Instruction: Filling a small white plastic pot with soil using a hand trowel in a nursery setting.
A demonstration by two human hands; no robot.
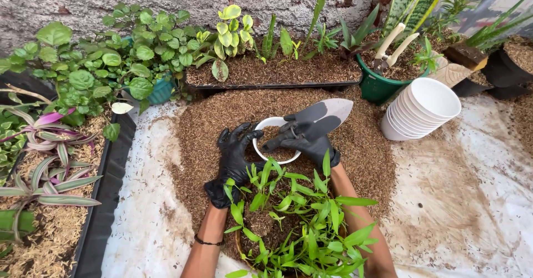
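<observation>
A: On the heap of brown planting mix (233, 117), item one?

B: Small white pot (276, 140), upright, partly filled with the same mix, sitting near the heap's middle.

A: Hands at the pot?

B: Two, both in black gloves. Left hand (233, 158) on the pot's left side, fingers spread apart against the rim. Right hand (311, 139) at the pot's right rim, fingers clamped on the handle of a trowel (327, 114), whose grey blade points up and away to the right of the pot.

A: Nearer the wearer than the pot?

B: Leafy green plant (302, 217) in a round container, its leaves overlapping both forearms.

A: Right of the pot?

B: Stack of white pots (425, 108) lying tilted at the heap's edge; behind it a green pot (377, 86) with garden tools stuck in the soil.

A: Beyond the pot?

B: Long black tray (272, 72) of seedlings along the wall.

A: Left of the pot?

B: Black trough (108, 183) with striped purple-green plants, well apart.
</observation>
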